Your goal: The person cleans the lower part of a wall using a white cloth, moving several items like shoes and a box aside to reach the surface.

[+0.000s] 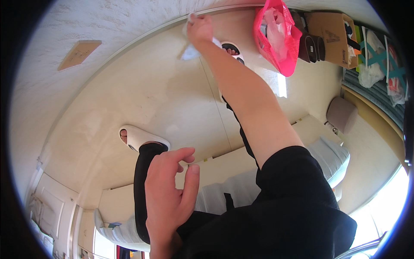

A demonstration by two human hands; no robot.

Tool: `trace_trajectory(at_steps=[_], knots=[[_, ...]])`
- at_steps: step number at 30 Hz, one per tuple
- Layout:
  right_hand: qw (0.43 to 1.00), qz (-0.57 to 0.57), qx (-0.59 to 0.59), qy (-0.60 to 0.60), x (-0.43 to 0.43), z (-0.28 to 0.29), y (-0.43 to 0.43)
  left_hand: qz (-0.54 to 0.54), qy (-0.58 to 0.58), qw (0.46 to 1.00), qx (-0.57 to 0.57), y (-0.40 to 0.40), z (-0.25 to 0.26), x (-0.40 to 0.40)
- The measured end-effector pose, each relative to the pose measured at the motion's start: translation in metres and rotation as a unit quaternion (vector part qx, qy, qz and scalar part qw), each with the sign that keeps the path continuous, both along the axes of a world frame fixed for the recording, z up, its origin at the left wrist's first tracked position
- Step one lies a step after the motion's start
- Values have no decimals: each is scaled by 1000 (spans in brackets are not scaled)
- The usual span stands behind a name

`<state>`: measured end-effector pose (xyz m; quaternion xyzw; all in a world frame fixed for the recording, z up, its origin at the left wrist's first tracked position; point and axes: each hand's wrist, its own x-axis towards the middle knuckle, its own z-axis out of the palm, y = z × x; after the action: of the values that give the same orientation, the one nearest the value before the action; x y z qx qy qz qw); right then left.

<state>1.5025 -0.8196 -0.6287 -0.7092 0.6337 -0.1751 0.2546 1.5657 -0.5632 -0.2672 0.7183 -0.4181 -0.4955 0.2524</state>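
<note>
My right hand (200, 29) is stretched far forward and grips a white cloth (190, 52). Part of the cloth shows above the fingers, and the rest spreads on the pale floor (168, 87) below the hand. It lies close to the foot of the wall, beside the white slipper (241, 59) on my right foot. Nothing is in my left hand (169, 189); it hangs in front of my body with the fingers loosely bent and the thumb apart. Beyond it, on the floor, is my left foot in a white slipper (144, 137).
A pink bag (292, 42) holding crumpled plastic stands right of my right hand. Beside it are dark boots (310, 48) and a cardboard box (326, 35). A grey-covered sofa (226, 191) is behind my legs. The textured wall (113, 22) has a beige plate (80, 55).
</note>
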Motion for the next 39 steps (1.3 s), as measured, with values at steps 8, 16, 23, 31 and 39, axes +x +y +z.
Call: trace_trajectory(at_steps=[8, 16, 23, 31, 39], knots=[[981, 53, -20, 185, -16, 12, -24, -3, -12, 1000, -28, 7, 3, 9], [982, 106, 18, 156, 23, 20, 3, 25, 22, 999, -28, 18, 1, 28], [972, 68, -32, 225, 28, 8, 2, 68, 55, 995, -42, 29, 1, 43], [970, 125, 4, 210, 40, 25, 9, 63, 58, 996, -15, 41, 2, 61], [961, 195, 6, 196, 119, 20, 62, 93, 62, 993, 42, 47, 4, 72]])
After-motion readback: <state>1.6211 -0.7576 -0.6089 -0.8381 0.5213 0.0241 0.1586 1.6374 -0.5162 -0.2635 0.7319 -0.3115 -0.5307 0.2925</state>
